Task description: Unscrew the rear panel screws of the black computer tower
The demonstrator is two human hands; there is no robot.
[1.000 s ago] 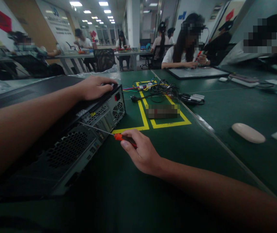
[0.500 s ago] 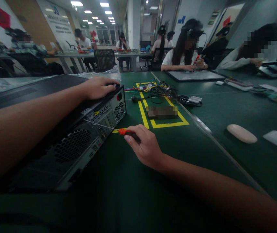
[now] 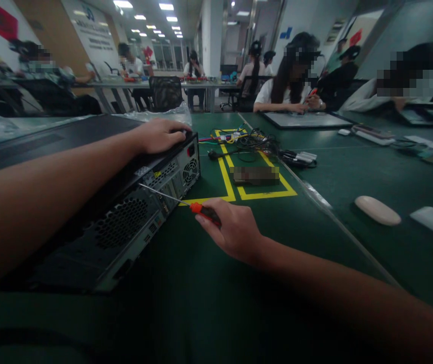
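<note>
The case (image 3: 125,227) lies on its side on the green table (image 3: 201,303), rear panel facing the camera. The left hand (image 3: 163,135) rests palm down on the case's far top corner, fingers loosely spread and gripping nothing. The right hand (image 3: 233,230) has its fingers closed around the screwdriver (image 3: 200,208) at its orange handle. The shaft slants up and left, its tip at the rear panel. Yellow tape (image 3: 226,182), cables (image 3: 250,139) and a mouse (image 3: 377,210) lie beyond.

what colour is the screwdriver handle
Orange-red at the collar, dark where the right hand grips the screwdriver; head view.
</note>
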